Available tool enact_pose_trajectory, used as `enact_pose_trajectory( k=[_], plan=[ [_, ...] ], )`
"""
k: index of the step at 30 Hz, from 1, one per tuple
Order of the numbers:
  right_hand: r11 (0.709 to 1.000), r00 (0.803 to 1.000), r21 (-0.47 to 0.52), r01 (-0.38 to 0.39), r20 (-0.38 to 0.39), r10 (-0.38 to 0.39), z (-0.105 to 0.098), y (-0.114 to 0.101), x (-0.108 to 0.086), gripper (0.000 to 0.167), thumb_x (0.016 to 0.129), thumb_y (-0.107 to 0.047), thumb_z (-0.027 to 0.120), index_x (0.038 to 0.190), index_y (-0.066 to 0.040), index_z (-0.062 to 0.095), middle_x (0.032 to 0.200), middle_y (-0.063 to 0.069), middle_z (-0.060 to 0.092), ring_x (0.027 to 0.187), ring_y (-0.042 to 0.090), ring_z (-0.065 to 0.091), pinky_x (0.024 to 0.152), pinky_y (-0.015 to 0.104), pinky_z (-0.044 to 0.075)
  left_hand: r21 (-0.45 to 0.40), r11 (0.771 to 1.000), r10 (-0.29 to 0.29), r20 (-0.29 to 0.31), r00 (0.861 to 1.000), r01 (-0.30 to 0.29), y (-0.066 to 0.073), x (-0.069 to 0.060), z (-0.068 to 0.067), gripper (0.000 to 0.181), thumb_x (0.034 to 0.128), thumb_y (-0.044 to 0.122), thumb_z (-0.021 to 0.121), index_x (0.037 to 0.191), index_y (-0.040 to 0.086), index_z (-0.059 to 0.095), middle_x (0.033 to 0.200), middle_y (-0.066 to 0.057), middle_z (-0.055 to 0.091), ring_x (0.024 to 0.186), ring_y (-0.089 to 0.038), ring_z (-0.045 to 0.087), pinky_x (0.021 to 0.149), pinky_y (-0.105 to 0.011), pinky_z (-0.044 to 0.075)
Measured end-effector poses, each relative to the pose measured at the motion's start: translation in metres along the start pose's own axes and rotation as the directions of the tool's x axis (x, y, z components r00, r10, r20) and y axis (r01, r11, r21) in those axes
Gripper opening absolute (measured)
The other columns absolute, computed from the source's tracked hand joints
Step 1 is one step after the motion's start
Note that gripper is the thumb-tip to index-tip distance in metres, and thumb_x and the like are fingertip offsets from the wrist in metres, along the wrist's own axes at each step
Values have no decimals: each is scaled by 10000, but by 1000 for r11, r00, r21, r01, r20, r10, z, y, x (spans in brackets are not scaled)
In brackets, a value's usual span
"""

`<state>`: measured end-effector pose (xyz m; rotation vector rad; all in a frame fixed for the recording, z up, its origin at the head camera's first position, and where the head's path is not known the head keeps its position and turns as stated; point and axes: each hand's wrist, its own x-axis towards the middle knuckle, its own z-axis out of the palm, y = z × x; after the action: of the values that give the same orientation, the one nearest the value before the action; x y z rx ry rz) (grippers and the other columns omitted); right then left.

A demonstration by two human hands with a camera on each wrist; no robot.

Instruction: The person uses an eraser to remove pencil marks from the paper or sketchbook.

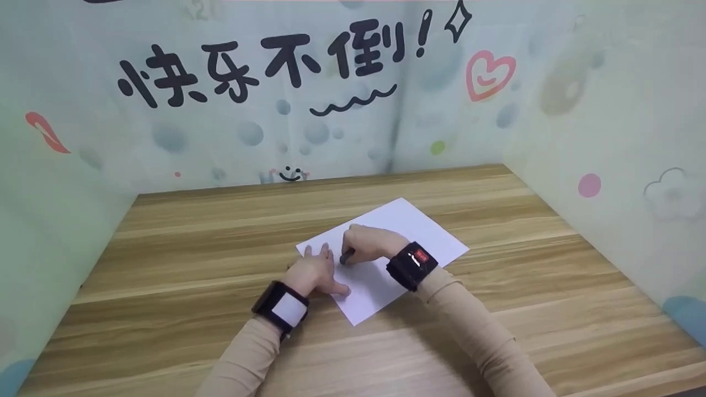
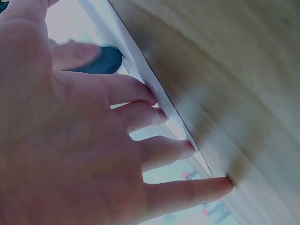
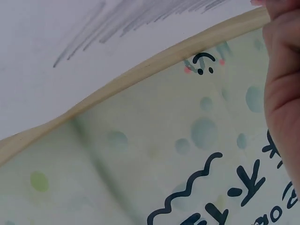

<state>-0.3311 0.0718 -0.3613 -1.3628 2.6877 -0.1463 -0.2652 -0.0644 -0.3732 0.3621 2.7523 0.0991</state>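
Observation:
A white sheet of paper (image 1: 411,223) lies askew on the wooden table. My left hand (image 1: 313,273) rests on its left edge with fingers spread and straight; in the left wrist view the little finger reaches past the sheet onto the wood. Over the paper, beside the left fingers, my right hand (image 1: 369,242) grips a small dark object (image 1: 346,256). Its rounded dark blue end (image 2: 107,62) shows in the left wrist view, but its kind is unclear. Grey shaded strokes (image 3: 117,23) mark the sheet in the right wrist view.
The wooden table (image 1: 209,242) extends around the paper on all sides. A printed cloth backdrop (image 1: 220,138) with black lettering rises behind the table's far edge, and similar panels flank both sides. Black bands with devices are strapped round both wrists.

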Motion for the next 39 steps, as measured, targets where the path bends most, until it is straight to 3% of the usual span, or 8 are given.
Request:
enact_pose_trajectory(
  k=[5, 11, 17, 23, 29, 33, 35, 39],
  plan=[
    [1000, 997, -15, -3, -76, 2, 3, 3, 2, 152, 784, -49, 673, 635, -36, 644, 544, -76, 408, 508, 56, 352, 476, 148, 253, -21, 1000, -11, -3, 1000, 11, 1, 1, 1, 980, 811, 534, 633, 1486, -42, 217, 1591, -185, 151, 1436, -484, 127, 1083, -652, 297],
    [999, 999, 16, -37, 20, 36, 1, 0, -1, 150, 797, -65, 696, 649, -44, 689, 529, -81, 386, 509, 69, 329, 472, 189, 237, -35, 999, -23, 0, 1000, 23, 1, 0, 2, 975, 808, 540, 637, 1491, -21, 225, 1596, -168, 146, 1444, -470, 122, 1054, -692, 293],
    [1000, 997, -23, -20, -74, 18, 5, -1, 0, 175, 802, -50, 652, 628, -46, 631, 542, -78, 384, 518, 66, 342, 481, 164, 249, -24, 999, -26, 3, 1000, 26, 2, -1, 2, 981, 810, 547, 634, 1494, -18, 216, 1600, -157, 141, 1445, -466, 123, 1046, -691, 305],
    [998, 998, 19, -60, 29, 60, -1, -3, -3, 176, 795, -74, 697, 621, -53, 677, 515, -79, 374, 507, 72, 321, 467, 198, 229, -41, 999, -21, -2, 1000, 21, 1, -1, 1, 982, 806, 542, 639, 1496, -12, 213, 1601, -157, 134, 1449, -459, 116, 1059, -687, 292],
    [998, 997, 30, -48, -66, 50, 2, 0, 3, 160, 790, -62, 675, 633, -45, 648, 532, -82, 413, 493, 53, 353, 464, 153, 259, -14, 1000, -15, -6, 1000, 15, 0, -1, 2, 983, 808, 544, 633, 1489, -33, 221, 1594, -169, 157, 1443, -464, 137, 1078, -664, 289],
    [998, 999, 54, -40, -29, 41, 2, 1, 0, 205, 788, -62, 684, 591, -53, 625, 513, -86, 378, 481, 47, 320, 451, 166, 226, -23, 1000, -22, 3, 1000, 22, 1, -1, 2, 985, 803, 551, 633, 1493, -20, 221, 1599, -156, 149, 1450, -455, 121, 1054, -689, 296],
    [995, 998, 77, -58, -17, 59, 1, 2, -2, 199, 792, -70, 694, 601, -44, 643, 512, -82, 384, 479, 52, 329, 449, 178, 231, -34, 999, -28, 7, 1000, 29, 1, -1, 3, 988, 803, 555, 636, 1498, -8, 215, 1604, -142, 138, 1456, -443, 106, 1041, -702, 300],
    [977, 983, 165, -131, -109, 151, 3, 5, -3, 87, 805, -70, 699, 730, -32, 721, 578, -64, 526, 507, 47, 435, 473, 159, 339, -30, 999, -30, 19, 999, 30, 0, 1, 2, 996, 813, 565, 627, 1504, -4, 190, 1607, -140, 116, 1458, -442, 91, 1052, -701, 283]
  ],
)
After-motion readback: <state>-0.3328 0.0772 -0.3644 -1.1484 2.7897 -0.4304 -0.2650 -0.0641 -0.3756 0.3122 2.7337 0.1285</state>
